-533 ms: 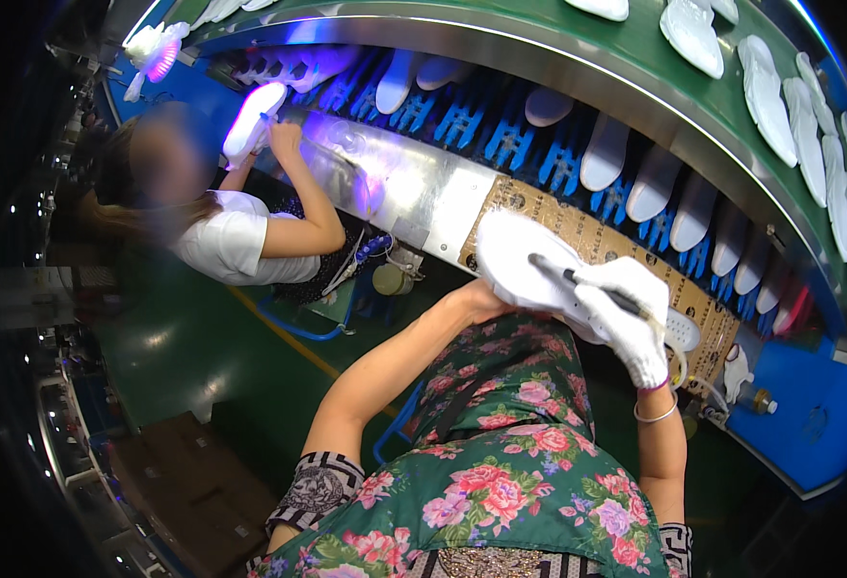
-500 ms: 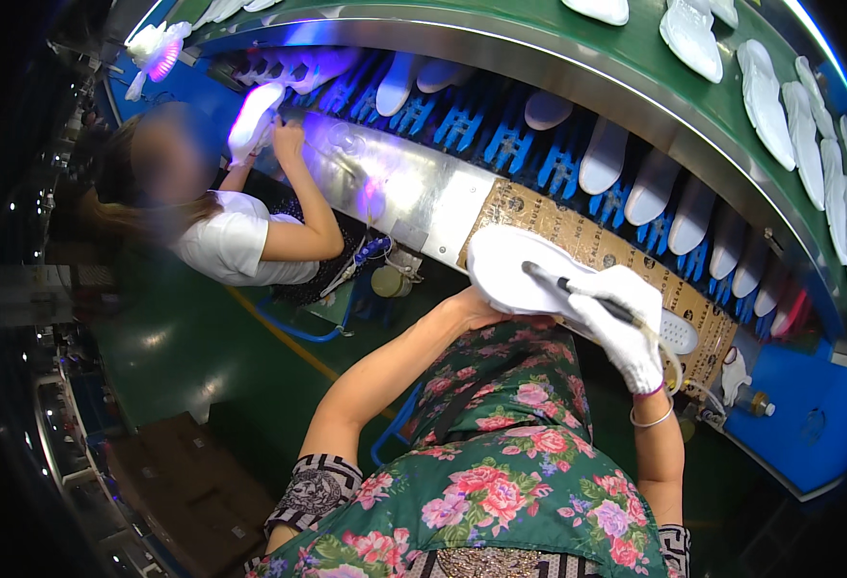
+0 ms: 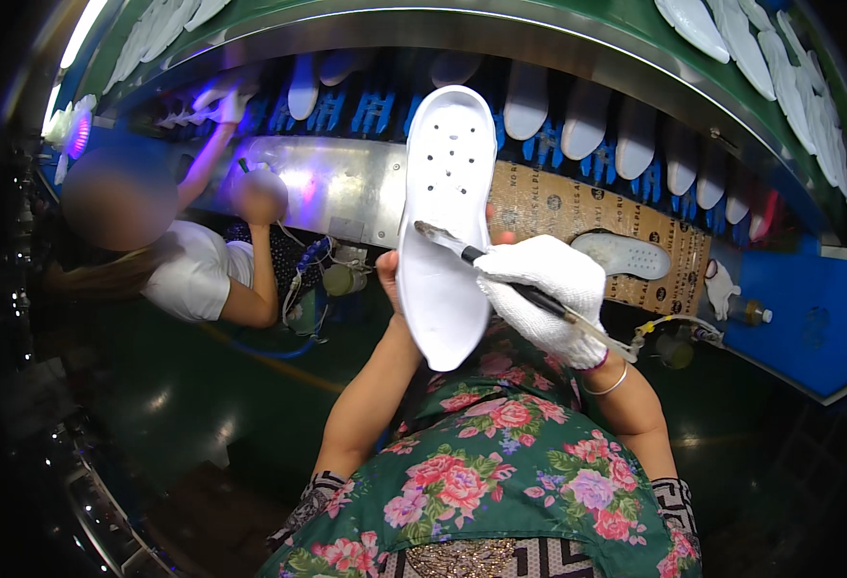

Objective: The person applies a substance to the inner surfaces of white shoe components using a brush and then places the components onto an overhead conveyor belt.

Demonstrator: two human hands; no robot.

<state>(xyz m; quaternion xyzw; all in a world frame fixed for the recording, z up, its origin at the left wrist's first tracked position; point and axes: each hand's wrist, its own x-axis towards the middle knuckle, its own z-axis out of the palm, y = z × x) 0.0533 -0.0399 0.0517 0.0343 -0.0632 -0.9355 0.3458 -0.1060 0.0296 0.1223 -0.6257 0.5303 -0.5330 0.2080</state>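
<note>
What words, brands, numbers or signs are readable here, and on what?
Brown sheet: dark capital lettering and round emblems, partly readable; wording not copied here.
Blue table: a faint mark, too blurred to read.
White sole and brush: no lettering visible.

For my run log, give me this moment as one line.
left hand: bare, holding white sole | right hand: white-gloved, holding brush, tip at sole | nearby: second sole on cardboard
</note>
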